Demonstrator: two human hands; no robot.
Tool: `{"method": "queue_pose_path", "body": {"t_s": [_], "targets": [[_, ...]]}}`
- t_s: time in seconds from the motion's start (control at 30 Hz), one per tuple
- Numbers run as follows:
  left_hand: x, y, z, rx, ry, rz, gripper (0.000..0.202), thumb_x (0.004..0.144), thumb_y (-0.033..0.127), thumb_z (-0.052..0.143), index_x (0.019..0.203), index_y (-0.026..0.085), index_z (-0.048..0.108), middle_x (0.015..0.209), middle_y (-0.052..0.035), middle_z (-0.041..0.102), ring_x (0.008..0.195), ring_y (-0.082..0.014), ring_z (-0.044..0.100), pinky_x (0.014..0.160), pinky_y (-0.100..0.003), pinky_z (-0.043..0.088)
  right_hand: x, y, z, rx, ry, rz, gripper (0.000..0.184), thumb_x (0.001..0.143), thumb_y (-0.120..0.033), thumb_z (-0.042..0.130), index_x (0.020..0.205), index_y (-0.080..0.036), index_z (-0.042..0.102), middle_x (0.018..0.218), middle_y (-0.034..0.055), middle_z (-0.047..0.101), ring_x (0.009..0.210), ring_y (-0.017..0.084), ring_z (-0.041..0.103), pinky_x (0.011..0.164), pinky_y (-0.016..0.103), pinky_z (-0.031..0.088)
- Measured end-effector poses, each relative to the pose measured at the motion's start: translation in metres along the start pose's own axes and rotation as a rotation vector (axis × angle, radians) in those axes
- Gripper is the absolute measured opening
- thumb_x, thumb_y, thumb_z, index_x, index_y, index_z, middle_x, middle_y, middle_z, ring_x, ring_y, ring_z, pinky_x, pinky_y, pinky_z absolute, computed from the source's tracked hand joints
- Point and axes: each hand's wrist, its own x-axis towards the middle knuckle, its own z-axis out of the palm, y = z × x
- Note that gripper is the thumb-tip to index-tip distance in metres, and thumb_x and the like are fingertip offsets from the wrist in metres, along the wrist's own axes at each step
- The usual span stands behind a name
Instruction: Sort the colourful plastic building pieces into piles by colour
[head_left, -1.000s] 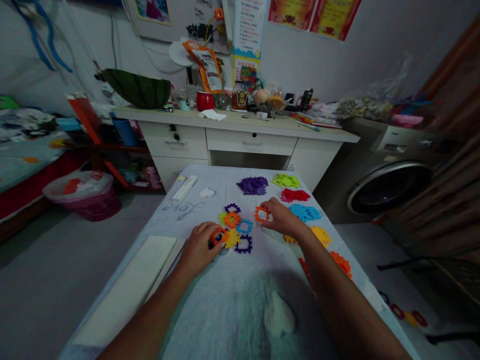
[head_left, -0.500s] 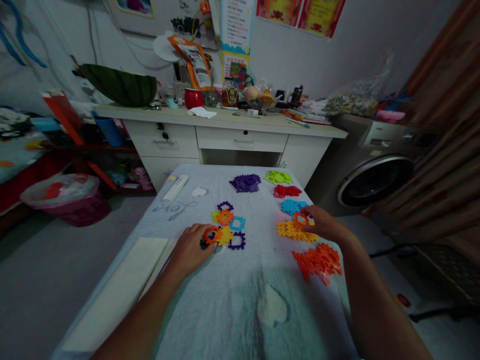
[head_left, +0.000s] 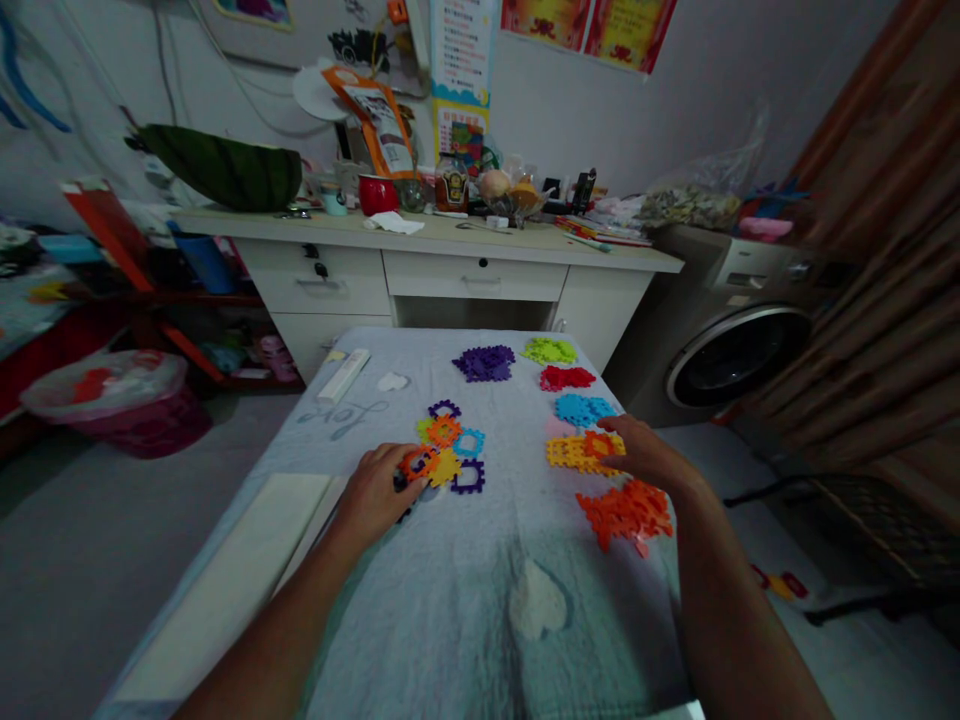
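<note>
A cluster of joined puzzle pieces point(head_left: 446, 450) in orange, yellow, blue and purple lies mid-table on a pale blue cloth point(head_left: 480, 590). My left hand point(head_left: 373, 492) rests at the cluster's left edge, fingers pinched on its orange piece point(head_left: 415, 463). My right hand point(head_left: 646, 455) is over the yellow pile point(head_left: 574, 454), fingers closed on a loose orange ring piece point(head_left: 598, 444). An orange pile point(head_left: 624, 510) lies just nearer me, under my right wrist. Sorted piles sit further back: blue point(head_left: 583, 408), red point(head_left: 566, 377), green point(head_left: 550, 350), purple point(head_left: 486, 362).
A white flat box point(head_left: 232, 585) lies along the table's left edge and a small tube point(head_left: 344, 374) at the far left. Beyond stand a cluttered white desk point(head_left: 420, 270), a washing machine point(head_left: 739, 335) to the right and a pink bin point(head_left: 112, 400) on the floor at left.
My right hand carried the orange ring piece from beside the cluster out to the right, over the yellow pile. My left hand stayed on the cluster. The camera turned slightly right.
</note>
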Motion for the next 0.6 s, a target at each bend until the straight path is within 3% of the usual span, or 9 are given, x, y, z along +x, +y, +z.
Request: {"method": "queue_pose_path", "body": {"t_s": [0.13, 0.33, 0.6], "targets": [[-0.001, 0.003, -0.002, 0.001, -0.011, -0.006, 0.038, 0.080, 0.038, 0.060, 0.113, 0.020, 0.061, 0.111, -0.0069, 0.064, 0.103, -0.0245, 0.056, 0.092, -0.040, 0.044, 0.002, 0.000, 0.005, 0.012, 0.000, -0.030, 0.053, 0.074, -0.024, 0.066, 0.126, -0.014, 0.057, 0.129, 0.0159, 0.058, 0.119, 0.029, 0.054, 0.106, 0.042, 0.038], [-0.001, 0.007, -0.005, 0.022, -0.037, -0.019, 0.037, 0.079, 0.037, 0.059, 0.112, 0.021, 0.062, 0.112, -0.0067, 0.064, 0.102, -0.0254, 0.056, 0.092, -0.041, 0.043, -0.008, 0.006, 0.002, 0.143, 0.126, -0.071, 0.051, 0.072, -0.026, 0.067, 0.122, -0.019, 0.058, 0.121, 0.0121, 0.061, 0.111, 0.027, 0.058, 0.100, 0.044, 0.044], [0.000, 0.002, -0.002, 0.051, -0.036, 0.018, 0.039, 0.079, 0.042, 0.059, 0.113, 0.022, 0.062, 0.111, -0.0074, 0.065, 0.103, -0.0261, 0.059, 0.092, -0.041, 0.044, -0.059, 0.025, 0.001, 0.277, -0.018, 0.023, 0.054, 0.072, -0.032, 0.067, 0.124, -0.022, 0.056, 0.121, 0.0103, 0.060, 0.105, 0.025, 0.060, 0.092, 0.041, 0.049]]}}
